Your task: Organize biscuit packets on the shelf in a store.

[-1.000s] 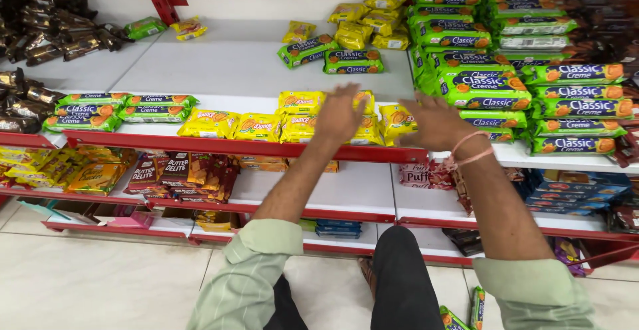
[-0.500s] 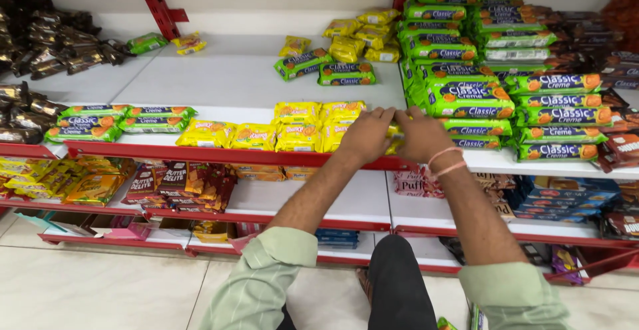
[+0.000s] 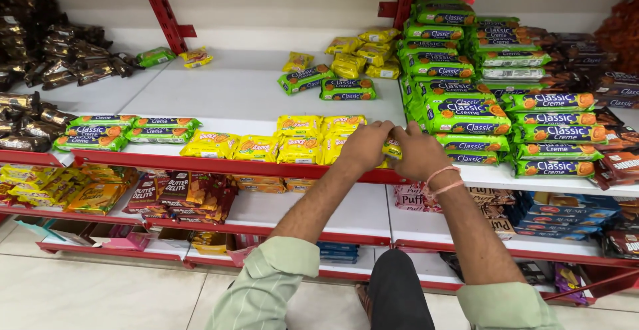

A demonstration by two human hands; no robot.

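My left hand (image 3: 365, 145) and my right hand (image 3: 418, 152) meet at the front edge of a white shelf with a red lip (image 3: 226, 167). Both close on a yellow biscuit packet (image 3: 393, 148), which is mostly hidden between them. It sits at the right end of a row of yellow biscuit packets (image 3: 279, 142) along the shelf front. My right wrist wears a pink thread band. Stacked green cream-biscuit packs (image 3: 466, 114) stand just right of my hands.
More green packs (image 3: 126, 130) lie at the shelf's left front, with dark brown packs (image 3: 40, 70) piled far left. A few yellow and green packs (image 3: 346, 70) sit at the back. Lower shelves (image 3: 313, 220) hold mixed packets. Pale tiled floor (image 3: 100, 290) lies below.
My hands, a little apart over the yellow packets a second ago, have come together on one packet at the row's right end. The view has shifted slightly downward and left.
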